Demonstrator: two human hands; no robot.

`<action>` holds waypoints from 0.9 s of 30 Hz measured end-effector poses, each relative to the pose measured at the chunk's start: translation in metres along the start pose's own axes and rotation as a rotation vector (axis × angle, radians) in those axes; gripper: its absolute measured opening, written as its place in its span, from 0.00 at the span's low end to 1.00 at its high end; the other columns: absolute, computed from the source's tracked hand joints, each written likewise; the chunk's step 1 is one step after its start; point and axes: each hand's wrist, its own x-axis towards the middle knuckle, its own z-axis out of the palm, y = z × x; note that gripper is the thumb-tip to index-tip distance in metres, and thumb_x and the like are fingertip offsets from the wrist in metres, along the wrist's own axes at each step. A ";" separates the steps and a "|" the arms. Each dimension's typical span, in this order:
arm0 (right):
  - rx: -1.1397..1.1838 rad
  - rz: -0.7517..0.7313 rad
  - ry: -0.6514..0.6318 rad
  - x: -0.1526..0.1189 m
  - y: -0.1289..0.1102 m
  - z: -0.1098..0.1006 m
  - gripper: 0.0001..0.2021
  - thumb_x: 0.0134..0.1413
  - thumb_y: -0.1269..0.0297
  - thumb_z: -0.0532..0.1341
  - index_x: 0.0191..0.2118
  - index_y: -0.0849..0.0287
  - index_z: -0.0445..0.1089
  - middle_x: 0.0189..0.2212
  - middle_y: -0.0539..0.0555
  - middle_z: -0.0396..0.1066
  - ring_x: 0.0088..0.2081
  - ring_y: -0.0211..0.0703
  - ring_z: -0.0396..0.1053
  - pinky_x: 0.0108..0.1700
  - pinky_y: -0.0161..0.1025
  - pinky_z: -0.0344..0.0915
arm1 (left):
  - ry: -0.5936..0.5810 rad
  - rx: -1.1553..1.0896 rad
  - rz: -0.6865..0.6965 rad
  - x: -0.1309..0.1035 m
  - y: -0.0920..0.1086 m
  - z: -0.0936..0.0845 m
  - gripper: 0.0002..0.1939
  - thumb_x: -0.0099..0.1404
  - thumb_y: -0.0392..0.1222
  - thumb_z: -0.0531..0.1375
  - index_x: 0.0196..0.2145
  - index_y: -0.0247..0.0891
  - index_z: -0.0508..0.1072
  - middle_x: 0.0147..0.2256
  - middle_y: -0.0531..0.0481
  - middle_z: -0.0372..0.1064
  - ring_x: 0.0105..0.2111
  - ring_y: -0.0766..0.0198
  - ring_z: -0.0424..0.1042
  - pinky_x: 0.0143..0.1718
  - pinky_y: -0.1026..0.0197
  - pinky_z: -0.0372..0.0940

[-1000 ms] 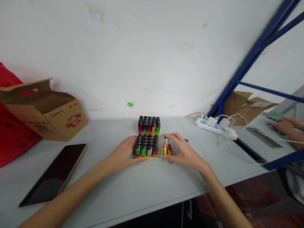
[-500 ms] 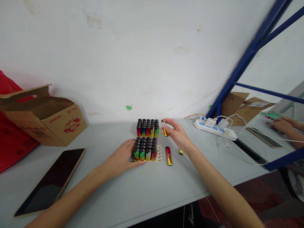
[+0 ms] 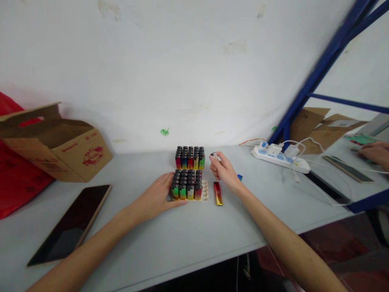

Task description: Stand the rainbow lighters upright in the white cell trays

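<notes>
My left hand (image 3: 159,190) curls round the left side of a white tray (image 3: 205,191) filled with upright lighters (image 3: 186,185), its thumb along the front edge. The tray's right-hand column shows bare slots. Behind it stands a second block of lighters (image 3: 190,157) in mixed colours with black tops. To the right of that block, my right hand (image 3: 224,170) pinches a single lighter (image 3: 214,155); its top shows, while the fingers hide most of its body. A red and gold lighter (image 3: 218,194) lies on the table below that hand. A small blue item (image 3: 240,177) peeks out past the right wrist.
A tablet (image 3: 71,223) lies at the left, near an open cardboard box (image 3: 82,152) and a red bag (image 3: 18,178). At the right are a white power strip (image 3: 279,159) with cables, a blue metal frame (image 3: 306,91) and another person's hand (image 3: 377,153).
The lighter in my right hand has turned, and its yellow lower body is now hidden. Behind the wrist, a blue item shows where a gold end showed. The view has shifted slightly.
</notes>
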 end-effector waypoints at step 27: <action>-0.589 -0.337 -0.167 -0.018 -0.013 -0.008 0.34 0.87 0.25 0.60 0.35 0.47 0.66 0.35 0.53 0.72 0.41 0.54 0.72 0.51 0.48 0.72 | -0.023 0.002 -0.006 0.000 -0.004 -0.001 0.43 0.76 0.73 0.79 0.77 0.49 0.81 0.76 0.37 0.84 0.76 0.29 0.82 0.84 0.28 0.74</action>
